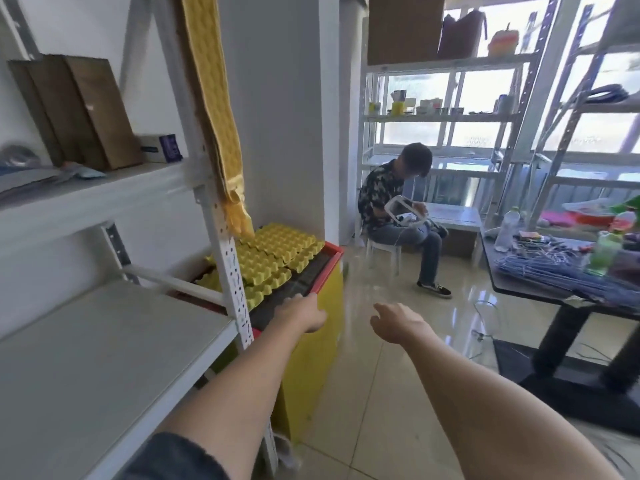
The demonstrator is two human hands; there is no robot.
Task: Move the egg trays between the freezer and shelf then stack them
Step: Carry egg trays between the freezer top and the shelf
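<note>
Several yellow egg trays (pixel 277 251) lie spread across the top of a yellow chest freezer (pixel 311 358) with a red rim. More yellow trays (pixel 214 98) stand on edge, leaning against the shelf post above the freezer. My left hand (pixel 303 315) reaches to the freezer's near rim, fingers apart, holding nothing; I cannot tell whether it touches the rim. My right hand (pixel 398 322) hangs open in the air to the right of the freezer, over the floor. The white metal shelf (pixel 104 358) stands at my left, its lower board bare.
Brown cardboard packs (pixel 79 109) and a small box sit on the upper shelf board. A person sits on a white stool (pixel 384 251) ahead. A black table (pixel 561 282) with wires and bottles stands at right. Tiled floor (pixel 381 410) lies between.
</note>
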